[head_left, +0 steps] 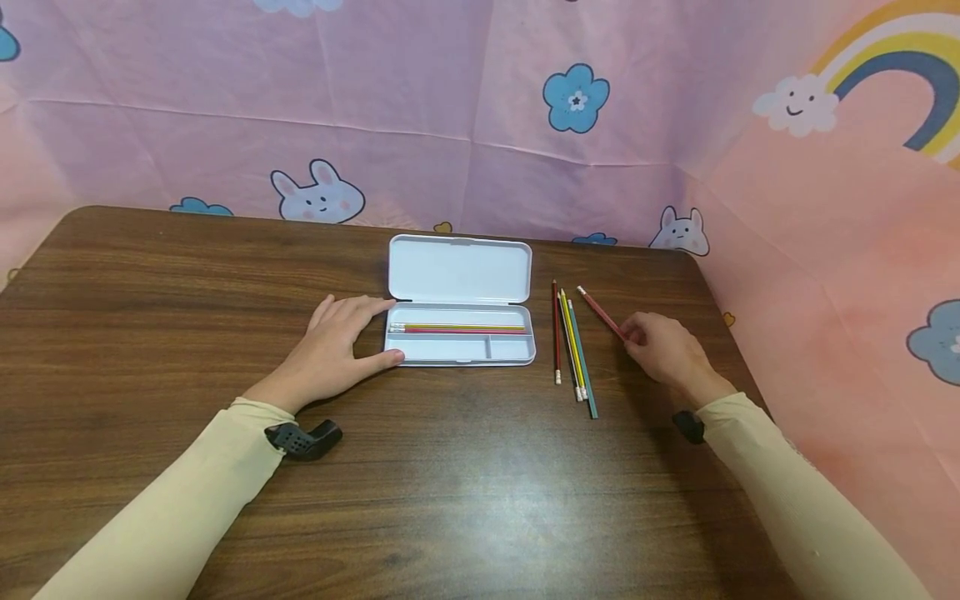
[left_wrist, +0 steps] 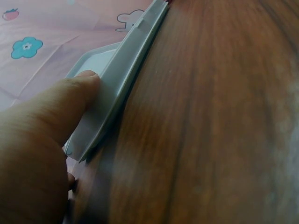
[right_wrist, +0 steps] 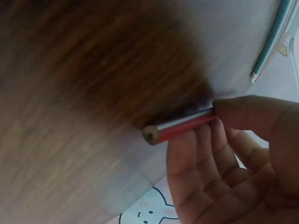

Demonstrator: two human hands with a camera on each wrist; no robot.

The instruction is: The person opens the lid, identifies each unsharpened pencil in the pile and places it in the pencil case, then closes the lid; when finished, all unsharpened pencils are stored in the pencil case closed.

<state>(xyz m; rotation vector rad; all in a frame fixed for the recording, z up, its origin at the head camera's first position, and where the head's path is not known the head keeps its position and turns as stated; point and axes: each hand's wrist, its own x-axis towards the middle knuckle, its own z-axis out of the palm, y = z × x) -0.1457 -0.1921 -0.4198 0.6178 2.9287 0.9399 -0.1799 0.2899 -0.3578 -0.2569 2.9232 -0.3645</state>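
A white pencil case lies with its lid raised, a yellow pencil and a pink pencil in its back compartment. At the case's left end, my left hand is spread, its thumb resting on the front rim and its forefinger reaching the back corner. My right hand pinches a red pencil between thumb and fingers, the white eraser end pointing away to the left. The right wrist view shows the near, flat end of this pencil up close.
Between the case and my right hand lie several pencils: a dark red one, a yellow one, a black one beside it and a teal one. The brown wooden table meets a patterned cloth behind and at right.
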